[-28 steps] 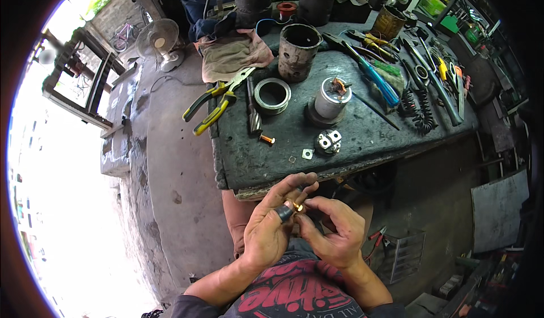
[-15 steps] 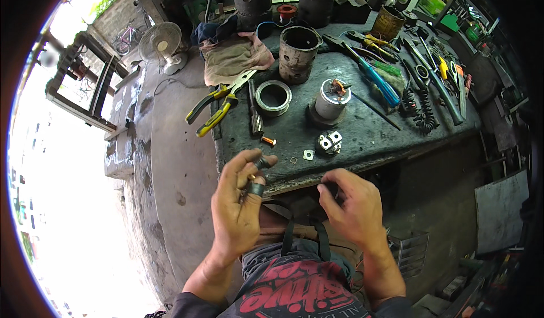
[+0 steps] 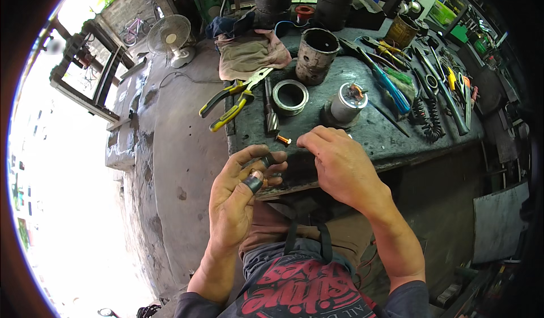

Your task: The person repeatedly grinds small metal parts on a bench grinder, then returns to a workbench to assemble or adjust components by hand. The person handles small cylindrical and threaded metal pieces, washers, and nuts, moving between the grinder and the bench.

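My left hand [image 3: 235, 199], with dark wraps on thumb and a finger, is curled around a small brass-coloured piece [image 3: 264, 182], partly hidden by the fingers, below the bench edge. My right hand [image 3: 340, 165] is over the bench [image 3: 385, 136], fingers bent toward its tips beside a brass bolt [image 3: 284, 140]; anything in them is hidden, as are most of the small parts under it. Beyond lie a steel drill bit [image 3: 271, 114], a metal ring [image 3: 290, 96], a silver cylinder with copper on top [image 3: 345, 108] and yellow-handled pliers [image 3: 243, 102].
A rusty cylinder [image 3: 311, 63], rag [image 3: 252, 60] and dark housings [image 3: 272, 0] stand or lie at the back. Screwdrivers [image 3: 396, 94], pliers and coiled cable [image 3: 433, 128] fill the right side. A fan [image 3: 170, 34] and metal frame [image 3: 85, 91] stand left.
My right hand has left the left one and moved up over the bench among the small parts. My left hand has moved slightly left and up, keeping hold of the small piece.
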The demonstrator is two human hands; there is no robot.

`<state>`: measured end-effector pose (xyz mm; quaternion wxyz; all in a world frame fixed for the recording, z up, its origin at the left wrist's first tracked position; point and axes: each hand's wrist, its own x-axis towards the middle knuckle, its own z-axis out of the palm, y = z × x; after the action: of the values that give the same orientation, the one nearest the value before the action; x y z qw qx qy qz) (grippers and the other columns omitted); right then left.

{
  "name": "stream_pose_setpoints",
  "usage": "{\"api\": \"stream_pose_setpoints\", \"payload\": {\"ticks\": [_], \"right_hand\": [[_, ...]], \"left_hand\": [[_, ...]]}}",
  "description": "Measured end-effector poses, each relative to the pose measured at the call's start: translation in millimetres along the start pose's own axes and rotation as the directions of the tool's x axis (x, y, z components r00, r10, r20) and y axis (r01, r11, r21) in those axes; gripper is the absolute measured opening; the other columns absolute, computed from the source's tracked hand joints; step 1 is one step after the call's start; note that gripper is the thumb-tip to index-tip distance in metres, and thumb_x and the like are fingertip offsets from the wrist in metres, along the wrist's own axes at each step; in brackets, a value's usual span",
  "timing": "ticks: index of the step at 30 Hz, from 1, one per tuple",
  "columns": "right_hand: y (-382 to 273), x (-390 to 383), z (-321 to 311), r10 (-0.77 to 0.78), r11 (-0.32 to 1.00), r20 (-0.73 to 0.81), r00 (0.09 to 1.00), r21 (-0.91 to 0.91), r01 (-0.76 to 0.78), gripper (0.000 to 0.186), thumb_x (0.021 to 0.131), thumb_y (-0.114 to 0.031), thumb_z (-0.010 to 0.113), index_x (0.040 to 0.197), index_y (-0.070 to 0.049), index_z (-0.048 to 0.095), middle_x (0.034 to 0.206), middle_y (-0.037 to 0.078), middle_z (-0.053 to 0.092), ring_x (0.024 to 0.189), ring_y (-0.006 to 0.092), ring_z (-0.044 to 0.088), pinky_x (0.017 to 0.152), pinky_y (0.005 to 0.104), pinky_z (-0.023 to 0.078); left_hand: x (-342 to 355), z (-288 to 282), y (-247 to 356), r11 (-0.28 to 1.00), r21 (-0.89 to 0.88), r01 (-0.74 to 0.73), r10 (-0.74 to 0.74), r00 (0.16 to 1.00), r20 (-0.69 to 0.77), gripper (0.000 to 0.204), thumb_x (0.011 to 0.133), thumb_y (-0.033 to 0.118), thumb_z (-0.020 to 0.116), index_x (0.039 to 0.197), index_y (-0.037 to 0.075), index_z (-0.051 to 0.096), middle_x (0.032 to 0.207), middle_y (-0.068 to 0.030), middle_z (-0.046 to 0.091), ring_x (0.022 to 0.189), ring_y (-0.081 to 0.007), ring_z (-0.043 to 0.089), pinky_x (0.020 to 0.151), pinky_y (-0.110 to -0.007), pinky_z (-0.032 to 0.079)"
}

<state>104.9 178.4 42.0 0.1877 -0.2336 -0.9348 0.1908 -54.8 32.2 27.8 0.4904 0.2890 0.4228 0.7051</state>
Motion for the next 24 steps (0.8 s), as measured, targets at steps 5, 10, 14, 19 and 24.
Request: {"api": "stream_pose_setpoints", "payload": {"ticks": [5,10,14,19,24], "right_hand": [[2,1,4,-0.040,0.998,-0.007,0.999,-0.048,0.040,0.031,0.081,0.008,0.060,0.109,-0.004,0.067,0.107,0.011,0.067,0.099,0.0343,0.062,0.089,0.0439,0.048],[-3,-6,0,-0.076,0.996,-0.239,0.968,-0.059,0.063,0.031,0.076,0.003,0.070,0.106,-0.004,0.067,0.107,0.013,0.066,0.096,0.0328,0.062,0.089,0.0416,0.048],[-29,-30,10,0.053,0.988,-0.377,0.925,0.156,0.007,0.031,0.076,-0.006,0.081,0.104,-0.005,0.069,0.105,0.014,0.064,0.095,0.0352,0.062,0.081,0.0414,0.051],[-59,-51,34,0.255,0.928,-0.299,0.919,0.344,-0.145,0.030,0.080,-0.008,0.080,0.108,-0.002,0.069,0.102,0.017,0.067,0.094,0.0339,0.067,0.078,0.0398,0.055],[-62,-49,40,0.551,0.565,-0.189,0.813,0.801,-0.197,0.015,0.093,-0.001,0.066,0.108,0.002,0.068,0.100,0.006,0.064,0.092,0.0150,0.060,0.085,0.0271,0.047]], "left_hand": [[-1,-3,-4,0.984,-0.173,0.031,-0.021,0.998,0.056,0.043,0.101,0.007,0.043,0.142,-0.006,0.045,0.135,-0.0247,0.060,0.124,-0.0305,0.061,0.102,-0.039,0.050],[-2,0,-4,0.986,-0.169,-0.001,0.002,1.000,0.009,0.049,0.099,0.009,0.047,0.144,-0.009,0.040,0.136,-0.0292,0.057,0.127,-0.0372,0.059,0.105,-0.043,0.051],[0,4,-12,0.978,-0.201,-0.060,0.055,0.998,-0.027,0.051,0.099,0.010,0.050,0.144,-0.009,0.040,0.137,-0.0276,0.056,0.129,-0.0381,0.057,0.106,-0.045,0.050],[-4,7,-21,0.975,0.212,-0.059,0.059,0.998,0.008,0.054,0.094,0.009,0.056,0.148,0.005,0.048,0.138,-0.0141,0.060,0.126,-0.0241,0.059,0.107,-0.035,0.047],[-3,25,-39,0.988,-0.115,-0.099,0.114,0.984,0.137,0.067,0.085,-0.005,0.040,0.152,0.001,0.042,0.147,-0.0128,0.052,0.139,-0.0215,0.046,0.117,-0.032,0.032]]}}
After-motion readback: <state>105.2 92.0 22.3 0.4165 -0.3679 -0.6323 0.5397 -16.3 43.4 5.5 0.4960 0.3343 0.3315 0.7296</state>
